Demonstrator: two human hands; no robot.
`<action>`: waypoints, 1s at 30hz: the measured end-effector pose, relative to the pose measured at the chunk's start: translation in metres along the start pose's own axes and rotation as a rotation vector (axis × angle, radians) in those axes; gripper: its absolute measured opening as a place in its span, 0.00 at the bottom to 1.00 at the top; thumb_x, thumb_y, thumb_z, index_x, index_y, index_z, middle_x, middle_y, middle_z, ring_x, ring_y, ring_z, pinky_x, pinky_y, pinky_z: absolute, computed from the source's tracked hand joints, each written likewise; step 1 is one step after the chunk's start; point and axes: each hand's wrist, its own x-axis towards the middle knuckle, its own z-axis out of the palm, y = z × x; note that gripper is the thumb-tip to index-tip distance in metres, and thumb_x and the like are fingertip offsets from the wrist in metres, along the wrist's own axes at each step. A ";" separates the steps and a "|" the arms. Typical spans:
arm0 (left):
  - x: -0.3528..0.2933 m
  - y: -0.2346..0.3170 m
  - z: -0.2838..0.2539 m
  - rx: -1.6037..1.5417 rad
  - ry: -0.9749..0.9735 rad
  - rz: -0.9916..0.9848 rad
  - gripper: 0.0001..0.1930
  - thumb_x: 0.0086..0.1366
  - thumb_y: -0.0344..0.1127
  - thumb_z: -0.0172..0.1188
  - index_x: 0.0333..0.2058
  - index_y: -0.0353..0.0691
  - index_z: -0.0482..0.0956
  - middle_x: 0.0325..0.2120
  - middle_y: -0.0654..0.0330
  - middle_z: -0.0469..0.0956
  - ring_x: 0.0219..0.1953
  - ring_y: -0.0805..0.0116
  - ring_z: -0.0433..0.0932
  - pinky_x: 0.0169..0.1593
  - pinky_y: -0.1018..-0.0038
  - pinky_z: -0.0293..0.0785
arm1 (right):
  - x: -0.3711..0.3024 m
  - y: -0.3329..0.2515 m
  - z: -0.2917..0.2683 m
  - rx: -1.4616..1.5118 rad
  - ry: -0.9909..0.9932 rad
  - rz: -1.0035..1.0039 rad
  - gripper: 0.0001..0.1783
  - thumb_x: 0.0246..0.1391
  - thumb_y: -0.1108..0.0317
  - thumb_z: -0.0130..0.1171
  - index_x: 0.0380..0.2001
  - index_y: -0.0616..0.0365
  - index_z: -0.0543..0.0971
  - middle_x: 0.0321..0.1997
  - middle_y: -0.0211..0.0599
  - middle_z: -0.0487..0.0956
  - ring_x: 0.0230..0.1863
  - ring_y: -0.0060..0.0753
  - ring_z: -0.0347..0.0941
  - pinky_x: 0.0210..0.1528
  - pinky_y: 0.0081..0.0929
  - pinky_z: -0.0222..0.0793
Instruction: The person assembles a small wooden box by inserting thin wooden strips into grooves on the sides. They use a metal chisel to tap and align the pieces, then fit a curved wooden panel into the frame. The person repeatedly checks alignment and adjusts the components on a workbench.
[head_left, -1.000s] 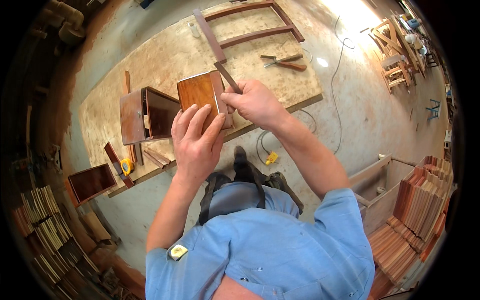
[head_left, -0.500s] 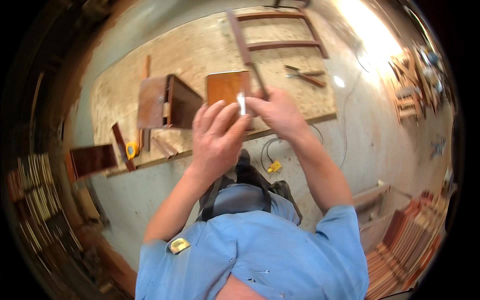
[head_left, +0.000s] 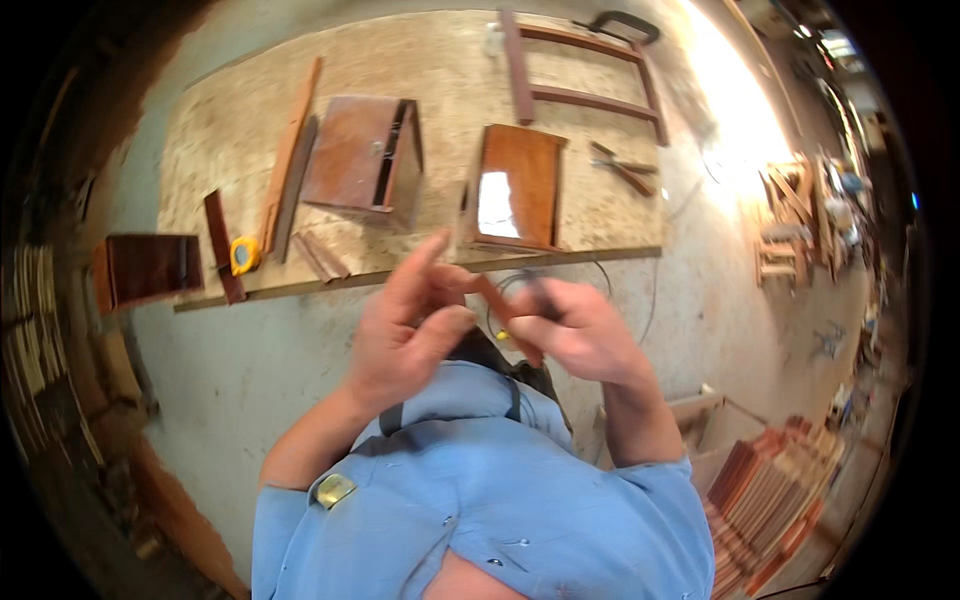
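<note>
My right hand (head_left: 585, 335) is closed around a short reddish-brown wooden strip (head_left: 494, 300), held off the bench's near edge in front of my body. A dark, slim object (head_left: 538, 296), blurred by motion, sticks up from the same grip; its kind cannot be made out. My left hand (head_left: 400, 330) has its fingers apart, the fingertips close to the strip's upper end; whether they touch it is unclear. Beyond the hands, a glossy brown wooden box or drawer (head_left: 525, 190) lies on the workbench (head_left: 450, 80).
To the left stand a wooden cabinet box (head_left: 350, 150), long strips (head_left: 290, 150), a yellow tape measure (head_left: 244, 255) and a dark wooden box piece (head_left: 155, 270). A wooden frame (head_left: 590, 95) and pliers-like tools (head_left: 625, 168) lie right. Stacked wood pieces (head_left: 770, 490) are at lower right.
Both hands have drawn back from the glossy box toward my body, the right one carrying the strip and dark object. My left fingers have spread. The view has shifted.
</note>
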 end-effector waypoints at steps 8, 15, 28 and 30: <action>0.007 0.005 -0.035 0.021 -0.063 -0.270 0.11 0.70 0.26 0.56 0.50 0.31 0.77 0.33 0.60 0.81 0.30 0.76 0.80 0.33 0.79 0.77 | 0.004 0.021 0.037 0.079 0.276 -0.015 0.09 0.61 0.69 0.60 0.42 0.62 0.82 0.25 0.26 0.79 0.24 0.12 0.69 0.25 0.18 0.65; 0.019 0.000 -0.026 -0.155 0.124 -0.069 0.05 0.71 0.25 0.57 0.43 0.32 0.77 0.34 0.55 0.82 0.32 0.71 0.82 0.35 0.76 0.80 | -0.008 0.042 0.063 0.535 0.648 -0.270 0.11 0.64 0.73 0.56 0.46 0.65 0.81 0.29 0.32 0.81 0.19 0.13 0.66 0.19 0.14 0.60; 0.042 -0.021 0.068 0.753 -0.089 0.558 0.20 0.58 0.19 0.64 0.51 0.33 0.78 0.33 0.50 0.82 0.32 0.55 0.83 0.34 0.67 0.80 | -0.001 0.041 -0.031 0.593 0.538 -0.204 0.09 0.66 0.68 0.56 0.38 0.61 0.81 0.17 0.24 0.72 0.16 0.14 0.63 0.17 0.15 0.54; 0.045 -0.026 0.078 0.764 -0.101 0.527 0.22 0.58 0.20 0.65 0.53 0.33 0.78 0.32 0.51 0.81 0.31 0.55 0.82 0.32 0.67 0.79 | 0.005 0.045 -0.051 0.547 0.480 -0.204 0.09 0.65 0.67 0.57 0.37 0.61 0.81 0.17 0.24 0.72 0.16 0.14 0.63 0.18 0.15 0.54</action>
